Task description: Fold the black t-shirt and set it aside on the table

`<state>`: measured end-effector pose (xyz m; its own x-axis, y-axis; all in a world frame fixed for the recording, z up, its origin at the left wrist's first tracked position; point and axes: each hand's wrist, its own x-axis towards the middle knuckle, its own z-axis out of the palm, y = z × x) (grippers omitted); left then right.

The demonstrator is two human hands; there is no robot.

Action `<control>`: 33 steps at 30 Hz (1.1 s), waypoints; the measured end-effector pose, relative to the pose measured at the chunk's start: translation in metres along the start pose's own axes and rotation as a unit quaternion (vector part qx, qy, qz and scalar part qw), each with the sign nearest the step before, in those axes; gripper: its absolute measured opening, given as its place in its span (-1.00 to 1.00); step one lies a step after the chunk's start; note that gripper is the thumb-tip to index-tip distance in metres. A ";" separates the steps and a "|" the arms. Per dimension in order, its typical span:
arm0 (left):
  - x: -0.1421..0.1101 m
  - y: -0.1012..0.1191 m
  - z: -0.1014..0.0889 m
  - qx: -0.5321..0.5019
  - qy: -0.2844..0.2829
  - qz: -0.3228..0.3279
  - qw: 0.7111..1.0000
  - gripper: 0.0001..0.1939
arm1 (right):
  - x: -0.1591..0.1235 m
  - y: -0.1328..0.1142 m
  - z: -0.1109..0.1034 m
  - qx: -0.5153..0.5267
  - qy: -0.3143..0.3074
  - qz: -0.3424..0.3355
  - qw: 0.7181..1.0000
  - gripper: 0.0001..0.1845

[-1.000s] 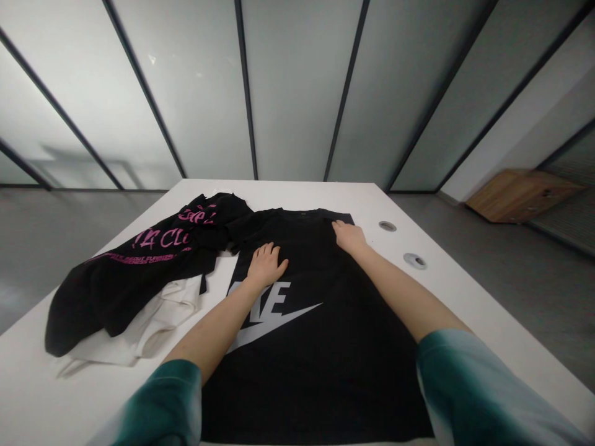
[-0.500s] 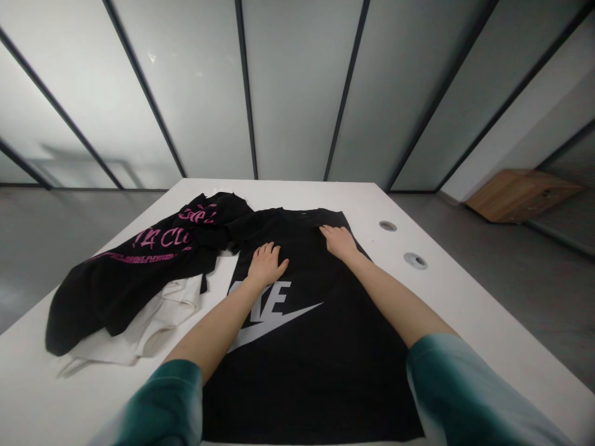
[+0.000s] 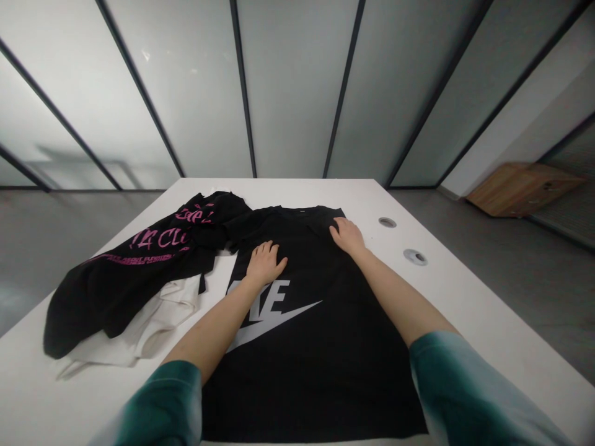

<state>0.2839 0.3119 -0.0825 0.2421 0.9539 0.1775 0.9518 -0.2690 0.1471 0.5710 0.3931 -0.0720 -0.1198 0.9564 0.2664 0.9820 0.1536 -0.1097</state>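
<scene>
A black T-shirt [image 3: 316, 371] with a pale grey printed logo lies spread on the white table, its neckline at the far end. My left hand [image 3: 266, 262] rests flat on the chest just above the lettering, fingers apart, partly covering the print along with my forearm. Near the right shoulder edge, my right hand [image 3: 346, 234] lies on the fabric with its fingers extended and holds nothing. The shirt's left sleeve reaches toward a second black T-shirt [image 3: 116, 285] with pink lettering, which is heaped at the left.
Under the pink-lettered shirt a white garment [image 3: 153, 328] sticks out. Two round cable grommets [image 3: 415, 257] are set in the white table [image 3: 465, 334] on the right. Frosted glass panels [image 3: 292, 87] stand beyond the far edge, and a wooden cabinet [image 3: 520, 189] is on the floor at right.
My right hand has slid outward to the right and slightly away, from beside the neckline to the shoulder edge. My left hand stays in place on the chest.
</scene>
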 end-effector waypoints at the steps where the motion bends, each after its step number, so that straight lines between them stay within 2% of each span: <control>1: 0.000 0.000 0.000 0.002 -0.001 -0.001 1.000 -0.45 | 0.003 0.006 0.002 -0.010 -0.021 0.014 1.000 -0.37; 4: 0.000 0.001 -0.001 0.008 -0.006 -0.001 1.000 -0.44 | 0.009 0.021 0.008 -0.040 -0.105 0.037 0.993 -0.28; 6: 0.000 0.001 -0.001 0.011 -0.009 0.000 1.000 -0.43 | 0.011 0.028 0.011 -0.050 -0.127 0.044 0.990 -0.27; 12: 0.000 0.000 0.000 0.010 -0.006 0.003 1.000 -0.44 | 0.025 0.031 0.012 -0.044 -0.075 0.043 0.995 -0.32; 19: -0.001 0.001 -0.001 -0.004 -0.009 0.000 1.000 -0.44 | 0.040 0.028 0.028 -0.009 -0.144 0.060 0.988 -0.18; 23: 0.000 0.001 -0.001 -0.012 -0.011 -0.001 1.000 -0.43 | 0.043 0.034 0.026 -0.014 -0.134 0.064 0.989 -0.18; 28: 0.001 0.001 -0.001 -0.009 -0.014 0.002 1.000 -0.43 | 0.026 0.022 0.005 -0.012 -0.088 0.013 0.996 -0.27; 33: 0.004 -0.001 0.002 -0.010 -0.005 0.009 1.000 -0.44 | -0.016 0.005 -0.007 0.001 -0.094 -0.050 0.994 -0.25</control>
<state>0.2844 0.3167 -0.0840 0.2606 0.9504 0.1697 0.9438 -0.2878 0.1627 0.5788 0.3773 -0.0705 -0.2417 0.9660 0.0913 0.9638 0.2499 -0.0928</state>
